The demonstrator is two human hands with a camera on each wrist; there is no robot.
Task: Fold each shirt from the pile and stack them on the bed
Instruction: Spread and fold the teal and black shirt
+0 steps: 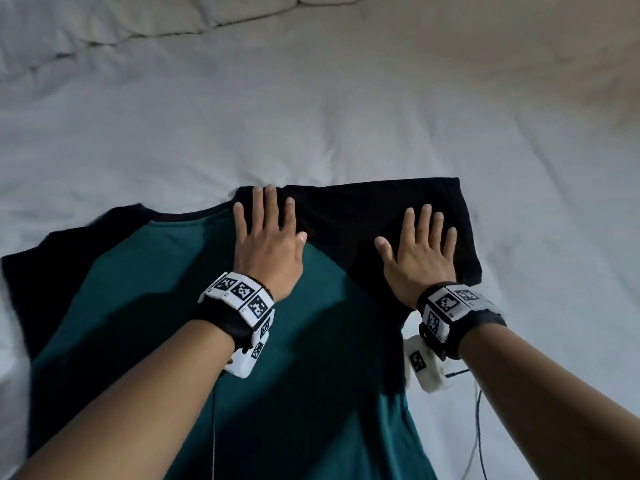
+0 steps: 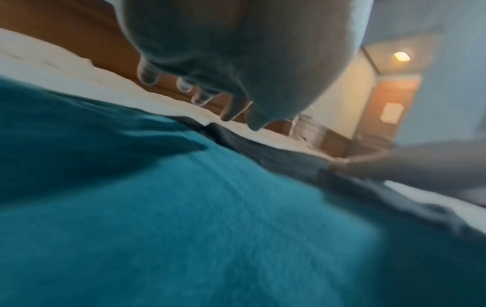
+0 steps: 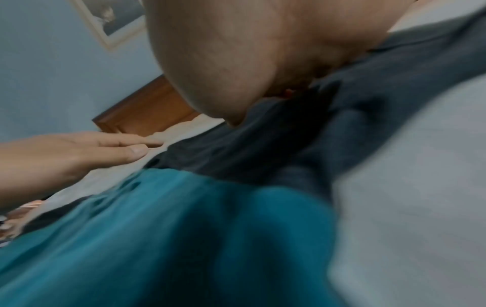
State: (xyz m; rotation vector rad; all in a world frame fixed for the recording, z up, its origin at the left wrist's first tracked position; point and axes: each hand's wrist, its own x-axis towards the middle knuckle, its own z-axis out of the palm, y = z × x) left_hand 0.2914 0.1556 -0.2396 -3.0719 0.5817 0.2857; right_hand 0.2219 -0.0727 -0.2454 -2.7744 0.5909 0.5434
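On the white bed point(image 1: 346, 109), near its close edge, lies one shirt point(image 1: 194, 323): teal body, black sleeves, spread flat with collar pointing away from the person. Right black sleeve point(image 1: 377, 216) is laid out flat, angled outward from the shoulder; left black sleeve point(image 1: 52, 258) runs off toward the other side, partly in shadow.

Left hand point(image 1: 268, 237) lies flat, palm down, fingers straight and slightly spread, on the shoulder seam where teal meets black, fingertips reaching the sleeve's far edge by the collar. Not gripping anything, only pressing cloth. Left wrist view: fingers point(image 2: 184, 83) extended above the fabric, teal cloth point(image 2: 184, 207) filling the lower frame; blurred, so contact at the tips cannot be told there.

Right hand point(image 1: 417, 251) also flat, palm down, fingers straight and apart, resting on the outer part of the right sleeve, close to its hem. No pinch, no curl. Right wrist view: palm point(image 3: 236, 62) pressed on dark cloth point(image 3: 263, 145), the left hand point(image 3: 79, 153) visible just beside, fingers straight.

Both hands sit on the same sleeve region, near each other, not touching.

Outward: wrist bands with black-and-white markers point(image 1: 242, 299), cables point(image 1: 479, 427) trailing over the sheet, a wooden headboard point(image 3: 147, 108) and a framed picture point(image 3: 110, 18) on the wall.
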